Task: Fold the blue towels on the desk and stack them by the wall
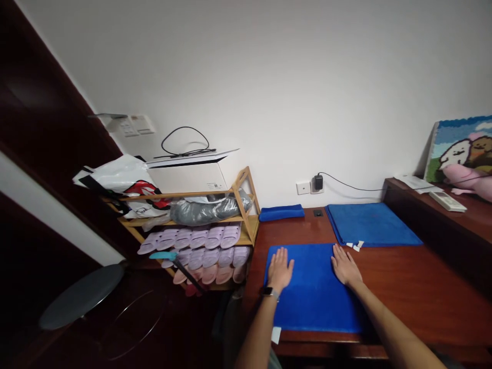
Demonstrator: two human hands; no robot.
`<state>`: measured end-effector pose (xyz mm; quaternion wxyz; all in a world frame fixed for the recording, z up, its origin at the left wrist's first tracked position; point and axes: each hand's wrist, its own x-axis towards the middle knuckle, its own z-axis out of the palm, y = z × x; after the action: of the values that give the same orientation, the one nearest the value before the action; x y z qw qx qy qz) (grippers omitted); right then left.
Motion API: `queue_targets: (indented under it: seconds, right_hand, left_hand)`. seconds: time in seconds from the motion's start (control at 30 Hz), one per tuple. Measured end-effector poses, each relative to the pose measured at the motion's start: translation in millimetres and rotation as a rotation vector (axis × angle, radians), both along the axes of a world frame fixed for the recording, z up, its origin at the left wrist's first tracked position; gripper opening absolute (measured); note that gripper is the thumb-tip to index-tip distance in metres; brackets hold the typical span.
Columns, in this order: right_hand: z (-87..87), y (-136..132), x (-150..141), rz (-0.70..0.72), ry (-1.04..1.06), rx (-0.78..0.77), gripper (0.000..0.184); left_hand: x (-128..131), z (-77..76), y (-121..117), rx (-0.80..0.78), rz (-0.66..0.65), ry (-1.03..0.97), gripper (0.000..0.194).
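Note:
A bright blue towel (313, 292) lies flat and squared on the brown wooden desk (400, 277), with a white tag at its near left corner. Flat on its left side rests my left hand (280, 269), fingers together and stretched out, a watch on the wrist. At the towel's right edge my right hand (346, 265) lies palm down with its fingers extended. Just beyond that hand is a stack of folded blue towels (372, 224) with white tags at its near edge. A rolled or narrowly folded blue towel (282, 212) sits by the wall.
Left of the desk stands a wooden shoe rack (249, 205) with rows of slippers and a white box (192, 177) on top. A round stool (82, 294) is at lower left. A charger (319, 182) is plugged into the wall; a remote (448, 201) lies on the raised right ledge.

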<state>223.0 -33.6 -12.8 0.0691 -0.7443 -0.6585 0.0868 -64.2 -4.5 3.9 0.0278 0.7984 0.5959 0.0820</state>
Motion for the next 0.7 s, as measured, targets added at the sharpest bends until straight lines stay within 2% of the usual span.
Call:
queue_targets:
  seconds: [0.07,0.17,0.33,0.47,0.6,0.7]
  right_hand:
    - [2.3,0.3,-0.4,-0.004,0.008,-0.006,0.069]
    - [8.2,1.9,-0.9,-0.01,0.018,-0.038,0.069]
    - [14.7,-10.8,-4.6,-0.039,0.032,-0.052,0.069]
    - [5.5,-40.3,-8.2,-0.052,0.023,-0.02,0.069]
    - [-1.5,-57.2,-9.7,-0.037,0.02,-0.001,0.07]
    - [-1.3,-56.8,-10.5,-0.033,0.016,0.0,0.07]
  left_hand:
    - [-34.2,-0.1,2.9,0.014,0.087,0.026,0.066]
    - [-53.0,-1.7,3.0,0.026,0.131,0.037,0.066]
    - [-44.8,-2.1,1.6,0.035,0.124,0.053,0.065]
    - [-45.8,0.6,1.4,0.057,0.111,0.048,0.065]
    - [-47.8,9.8,-4.1,0.113,0.127,0.072,0.063]
    - [-29.0,19.3,-16.2,0.206,0.098,0.058,0.061]
